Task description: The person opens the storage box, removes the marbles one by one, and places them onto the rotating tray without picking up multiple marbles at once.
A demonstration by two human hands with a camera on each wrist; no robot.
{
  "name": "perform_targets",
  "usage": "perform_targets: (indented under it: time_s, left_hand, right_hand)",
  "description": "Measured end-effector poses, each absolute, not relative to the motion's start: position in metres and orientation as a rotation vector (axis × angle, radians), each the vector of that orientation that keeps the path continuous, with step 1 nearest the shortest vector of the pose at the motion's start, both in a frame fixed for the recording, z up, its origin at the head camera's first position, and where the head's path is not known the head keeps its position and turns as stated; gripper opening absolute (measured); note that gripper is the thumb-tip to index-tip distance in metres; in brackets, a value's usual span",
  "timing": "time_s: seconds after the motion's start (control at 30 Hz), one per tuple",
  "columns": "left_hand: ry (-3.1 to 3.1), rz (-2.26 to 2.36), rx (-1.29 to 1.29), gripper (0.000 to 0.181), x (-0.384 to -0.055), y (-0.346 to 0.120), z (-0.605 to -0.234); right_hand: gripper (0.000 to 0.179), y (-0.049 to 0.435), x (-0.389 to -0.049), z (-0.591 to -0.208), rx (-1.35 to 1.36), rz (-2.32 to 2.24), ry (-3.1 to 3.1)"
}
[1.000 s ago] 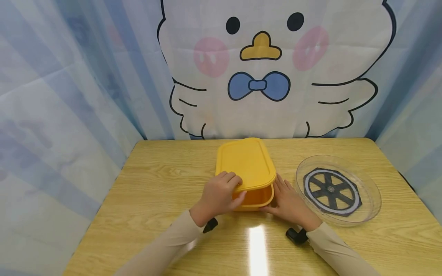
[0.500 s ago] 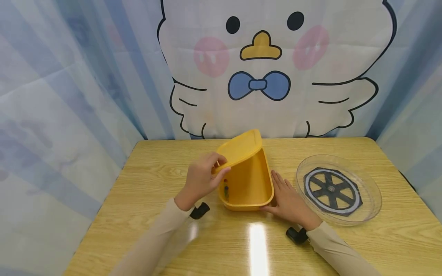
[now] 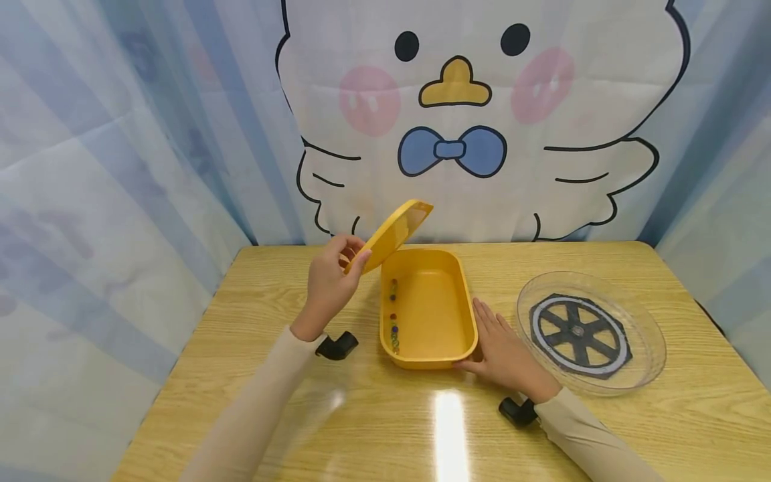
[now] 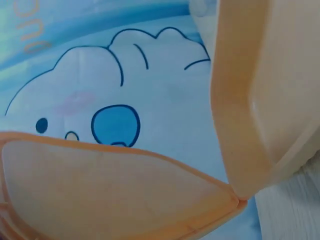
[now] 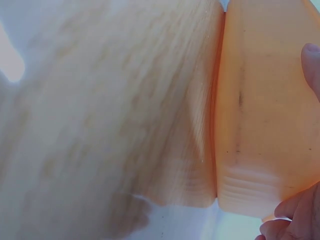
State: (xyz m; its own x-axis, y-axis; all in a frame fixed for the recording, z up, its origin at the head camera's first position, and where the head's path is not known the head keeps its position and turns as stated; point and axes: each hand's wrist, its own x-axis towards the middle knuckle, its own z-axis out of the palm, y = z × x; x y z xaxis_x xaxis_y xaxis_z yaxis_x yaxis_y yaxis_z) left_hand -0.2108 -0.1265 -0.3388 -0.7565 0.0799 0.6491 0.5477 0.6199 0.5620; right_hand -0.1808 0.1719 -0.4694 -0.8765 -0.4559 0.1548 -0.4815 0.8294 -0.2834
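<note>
A yellow lid (image 3: 394, 231) is tilted steeply above the left edge of a yellow box (image 3: 430, 301), its lower edge pinched between the thumb and fingers of my left hand (image 3: 330, 281). The box stands uncovered on the table. Small round coloured pieces (image 3: 394, 329) lie in a line along its inner left side. My right hand (image 3: 504, 351) rests against the box's right side with fairly straight fingers, thumb at the front corner. In the right wrist view, the thumb (image 5: 312, 67) lies over the box's outer wall (image 5: 265, 105).
A clear round dish (image 3: 653, 348) stands right of my right hand, with a dark wheel-like pattern (image 3: 578, 331) showing in it. Behind the wooden table (image 3: 289, 288) hangs a curtain (image 3: 337, 167) with a cartoon bird.
My left hand has lifted the lid off the box and moved it up and left, tilting it. The box's inside has come into view. My right hand has stayed in place.
</note>
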Motion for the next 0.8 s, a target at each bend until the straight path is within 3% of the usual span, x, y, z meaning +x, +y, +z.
perform_targets:
  time_s: [0.43, 0.8]
  left_hand:
    - [-2.017, -1.857, -0.004, 0.031, -0.239, -0.181, -0.34]
    - [-1.8, -2.298, 0.364, 0.03, -0.23, -0.225, -0.363]
  right_hand:
    - [0.113, 0.171, -0.181, -0.468, 0.754, 0.473, -2.95]
    - [0.114, 0.171, -0.183, -0.47, 0.76, 0.484, -2.931]
